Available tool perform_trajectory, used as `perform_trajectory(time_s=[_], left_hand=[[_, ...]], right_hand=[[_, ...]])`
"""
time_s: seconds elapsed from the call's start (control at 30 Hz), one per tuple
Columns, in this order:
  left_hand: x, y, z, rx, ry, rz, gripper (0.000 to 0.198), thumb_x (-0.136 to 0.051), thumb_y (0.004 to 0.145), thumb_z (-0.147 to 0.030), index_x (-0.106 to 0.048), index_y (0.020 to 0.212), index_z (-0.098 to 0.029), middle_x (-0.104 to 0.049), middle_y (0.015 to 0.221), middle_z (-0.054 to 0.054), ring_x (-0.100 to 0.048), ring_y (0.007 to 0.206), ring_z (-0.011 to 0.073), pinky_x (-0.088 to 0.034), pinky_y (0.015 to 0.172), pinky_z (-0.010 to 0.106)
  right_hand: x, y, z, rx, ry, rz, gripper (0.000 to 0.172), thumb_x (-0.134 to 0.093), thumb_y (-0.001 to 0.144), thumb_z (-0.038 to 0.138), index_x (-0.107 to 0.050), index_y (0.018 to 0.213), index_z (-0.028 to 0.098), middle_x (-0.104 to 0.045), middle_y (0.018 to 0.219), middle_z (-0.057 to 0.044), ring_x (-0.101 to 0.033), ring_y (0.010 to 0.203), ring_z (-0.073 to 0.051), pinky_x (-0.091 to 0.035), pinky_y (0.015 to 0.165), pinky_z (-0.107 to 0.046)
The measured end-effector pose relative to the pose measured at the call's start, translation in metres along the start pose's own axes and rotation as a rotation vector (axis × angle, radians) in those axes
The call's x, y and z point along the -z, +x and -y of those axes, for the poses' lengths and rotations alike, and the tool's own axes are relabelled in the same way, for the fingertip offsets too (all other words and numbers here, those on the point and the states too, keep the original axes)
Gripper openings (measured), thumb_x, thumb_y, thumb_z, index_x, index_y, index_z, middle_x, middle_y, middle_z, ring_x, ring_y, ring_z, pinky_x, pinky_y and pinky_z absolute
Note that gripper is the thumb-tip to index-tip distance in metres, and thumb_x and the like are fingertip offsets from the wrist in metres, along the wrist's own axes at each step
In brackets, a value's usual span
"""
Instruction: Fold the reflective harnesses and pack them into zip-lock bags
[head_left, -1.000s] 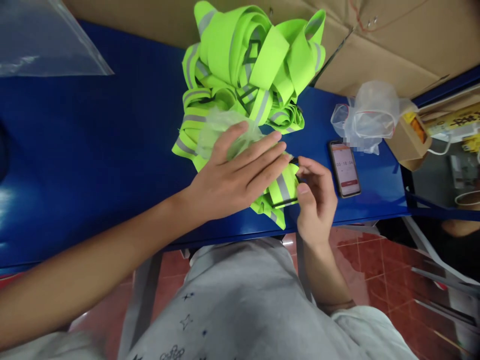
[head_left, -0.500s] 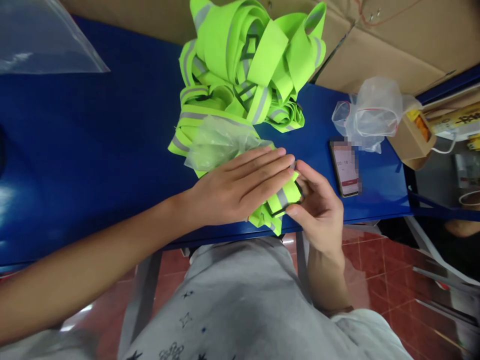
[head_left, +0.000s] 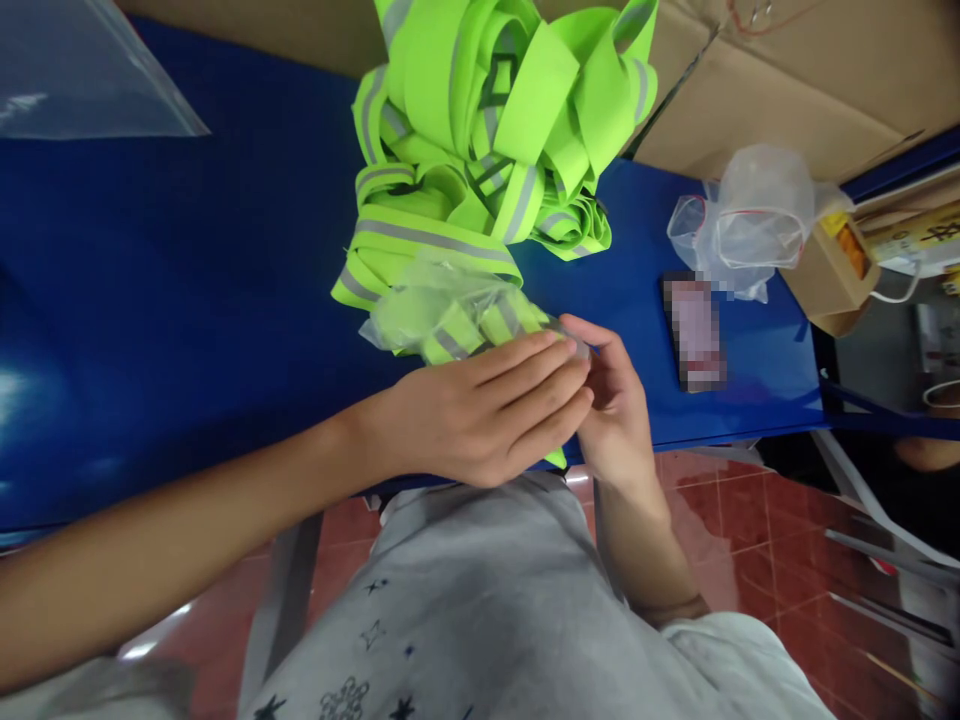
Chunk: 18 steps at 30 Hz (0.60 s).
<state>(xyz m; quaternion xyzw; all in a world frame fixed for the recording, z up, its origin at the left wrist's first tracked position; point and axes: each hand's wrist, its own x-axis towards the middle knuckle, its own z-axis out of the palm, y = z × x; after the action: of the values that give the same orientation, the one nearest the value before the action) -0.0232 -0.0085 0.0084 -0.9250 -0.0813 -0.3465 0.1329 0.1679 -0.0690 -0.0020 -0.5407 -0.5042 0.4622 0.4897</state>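
Observation:
A clear plastic bag with a folded neon-green reflective strap inside lies near the table's front edge. Across its near side rests my left hand, with the fingers together and bent over the bag's right end. My right hand holds that same end from the right, its thumb hidden behind the left fingers. A tip of green strap shows below the left fingertips. Just beyond the bag sits a large heap of green reflective straps with grey stripes and black buckles.
A phone lies on the blue table to the right. Behind it are crumpled plastic bags and a small cardboard box. Another clear bag is at the far left. Large cardboard boxes line the back.
The strap end and buckle that stuck out at the right are now mostly covered by the bag and hands. My right hand has moved left, and my left fingers have curled down.

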Motion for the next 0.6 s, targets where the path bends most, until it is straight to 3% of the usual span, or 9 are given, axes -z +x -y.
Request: perform_trajectory(time_s=[0.07, 0.13, 0.27, 0.43, 0.5, 0.6], left_hand=[[0.0, 0.001, -0.004, 0.01, 0.003, 0.006, 0.036, -0.062, 0.107, -0.025, -0.07, 0.132, 0.0, -0.078, 0.129, 0.024, -0.077, 0.123, 0.0334, -0.063, 0.112, 0.043], [0.0, 0.001, -0.008, 0.017, 0.016, -0.003, 0.034, -0.063, 0.107, -0.025, -0.071, 0.131, -0.003, -0.079, 0.128, 0.022, -0.077, 0.122, 0.0325, -0.064, 0.111, 0.043], [0.002, 0.003, -0.012, 0.101, -0.024, -0.076, 0.033, -0.065, 0.107, -0.029, -0.069, 0.138, -0.018, -0.078, 0.135, 0.012, -0.073, 0.132, 0.0275, -0.062, 0.115, 0.042], [0.01, 0.005, -0.008, 0.395, -0.248, -0.061, 0.047, -0.056, 0.11, -0.029, -0.051, 0.156, -0.02, -0.059, 0.162, 0.013, -0.055, 0.153, 0.0259, -0.047, 0.13, 0.045], [0.009, 0.004, -0.007, 0.384, -0.275, -0.057, 0.046, -0.052, 0.111, -0.025, -0.05, 0.156, -0.015, -0.064, 0.156, 0.016, -0.06, 0.148, 0.0267, -0.05, 0.126, 0.044], [0.003, 0.002, -0.01, 0.23, -0.16, -0.114, 0.039, -0.053, 0.109, -0.021, -0.06, 0.146, -0.011, -0.076, 0.139, 0.016, -0.072, 0.133, 0.031, -0.06, 0.115, 0.047]], right_hand=[[-0.007, 0.001, 0.002, 0.036, -0.081, -0.058, 0.034, -0.077, 0.093, 0.037, -0.066, 0.125, 0.031, -0.074, 0.113, -0.002, -0.072, 0.101, -0.019, -0.063, 0.091, -0.036], [-0.009, 0.002, 0.003, 0.056, -0.141, -0.085, 0.03, -0.077, 0.092, 0.04, -0.066, 0.119, 0.031, -0.073, 0.108, -0.002, -0.07, 0.096, -0.02, -0.063, 0.088, -0.037], [0.003, -0.002, 0.004, 0.021, -0.051, -0.033, 0.046, -0.087, 0.085, 0.048, -0.064, 0.121, 0.031, -0.072, 0.11, -0.002, -0.071, 0.096, -0.02, -0.064, 0.086, -0.037], [0.017, -0.013, 0.017, -0.016, 0.055, 0.204, 0.078, -0.091, 0.08, 0.055, -0.053, 0.144, 0.036, -0.066, 0.14, -0.006, -0.068, 0.127, -0.026, -0.065, 0.098, -0.04], [0.01, -0.016, 0.019, 0.031, -0.02, 0.133, 0.083, -0.096, 0.076, 0.046, -0.05, 0.144, 0.036, -0.061, 0.146, -0.005, -0.065, 0.133, -0.024, -0.064, 0.102, -0.038], [-0.01, -0.018, 0.014, 0.111, -0.168, -0.075, 0.067, -0.093, 0.078, 0.041, -0.053, 0.131, 0.032, -0.062, 0.129, -0.003, -0.069, 0.116, -0.019, -0.064, 0.097, -0.034]])
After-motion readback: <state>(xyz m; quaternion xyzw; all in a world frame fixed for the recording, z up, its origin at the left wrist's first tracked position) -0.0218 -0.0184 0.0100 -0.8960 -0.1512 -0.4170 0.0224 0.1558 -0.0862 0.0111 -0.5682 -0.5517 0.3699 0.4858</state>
